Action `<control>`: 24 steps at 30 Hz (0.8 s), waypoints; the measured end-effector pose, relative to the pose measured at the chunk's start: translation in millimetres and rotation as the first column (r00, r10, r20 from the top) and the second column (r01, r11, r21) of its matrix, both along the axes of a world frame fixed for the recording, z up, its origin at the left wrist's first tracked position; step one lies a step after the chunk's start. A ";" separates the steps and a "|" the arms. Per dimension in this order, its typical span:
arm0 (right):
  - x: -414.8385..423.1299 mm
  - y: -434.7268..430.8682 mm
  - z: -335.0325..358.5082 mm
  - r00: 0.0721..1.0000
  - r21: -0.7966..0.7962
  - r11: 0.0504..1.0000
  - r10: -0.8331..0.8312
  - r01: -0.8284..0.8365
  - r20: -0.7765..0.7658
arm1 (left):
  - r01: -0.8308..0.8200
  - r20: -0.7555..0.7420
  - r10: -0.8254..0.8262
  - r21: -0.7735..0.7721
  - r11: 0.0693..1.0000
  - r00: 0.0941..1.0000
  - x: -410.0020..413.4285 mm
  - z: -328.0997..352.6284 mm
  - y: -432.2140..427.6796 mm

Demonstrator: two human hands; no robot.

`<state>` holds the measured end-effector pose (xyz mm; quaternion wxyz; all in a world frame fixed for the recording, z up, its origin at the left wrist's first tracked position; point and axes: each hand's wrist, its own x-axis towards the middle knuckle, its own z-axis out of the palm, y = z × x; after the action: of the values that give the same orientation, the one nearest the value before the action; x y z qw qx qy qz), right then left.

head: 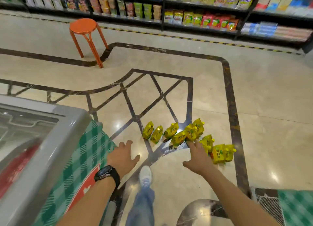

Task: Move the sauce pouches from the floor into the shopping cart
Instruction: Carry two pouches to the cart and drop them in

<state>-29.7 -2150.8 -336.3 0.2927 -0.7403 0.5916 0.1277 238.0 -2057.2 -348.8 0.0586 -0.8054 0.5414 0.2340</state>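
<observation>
Several yellow sauce pouches (179,135) with yellow caps stand in a loose row on the marble floor, from the middle toward the right. My right hand (199,157) reaches out above the floor with fingers spread, its fingertips near the middle pouches, holding nothing. My left hand (123,154), with a black watch on the wrist, is stretched forward with relaxed fingers and is empty. It hovers left of the pouches. No shopping cart is plainly in view.
A grey chest freezer (55,141) with a green checked side stands at the left. An orange stool (86,37) is farther back. Stocked shelves (194,14) line the far wall. My shoe (145,175) steps forward. A mesh grille (269,207) and green checked panel sit at bottom right.
</observation>
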 end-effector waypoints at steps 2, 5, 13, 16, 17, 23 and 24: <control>17.6 -31.4 -30.3 0.999 0.050 0.999 -0.016 0.018 -0.035 | -0.023 -0.054 0.026 0.044 0.999 0.998 13.3 -40.2 -33.3; 45.7 -78.4 -85.6 0.996 0.127 0.988 -0.087 0.088 -0.012 | -0.048 -0.117 0.063 0.132 0.990 0.991 30.6 -110.5 -84.4; 111.3 -176.1 -285.9 0.978 0.283 0.949 -0.176 0.138 0.110 | -0.159 -0.205 0.211 0.246 0.956 0.956 56.3 -322.7 -185.2; 120.2 -208.9 -367.5 0.983 0.246 0.967 -0.106 0.066 0.152 | -0.244 -0.243 0.302 0.243 0.939 0.922 60.7 -406.9 -212.3; 121.3 -222.5 -394.8 0.986 0.191 0.981 -0.047 0.016 0.160 | -0.269 -0.260 0.323 0.223 0.937 0.910 61.8 -433.4 -221.7; 141.7 -310.5 -513.1 0.915 -0.077 0.915 0.400 -0.396 0.050 | -0.364 -0.391 0.343 0.020 0.931 0.854 55.0 -570.7 -269.6; 147.0 -319.0 -532.1 0.873 -0.057 0.872 0.488 -0.487 -0.003 | -0.370 -0.422 0.329 -0.016 0.929 0.844 51.7 -588.4 -273.0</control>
<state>117.3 -2469.8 -868.4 0.2337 -0.8741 0.3877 0.1763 289.7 -2330.2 -937.2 -0.1395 -0.8246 0.3961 0.3790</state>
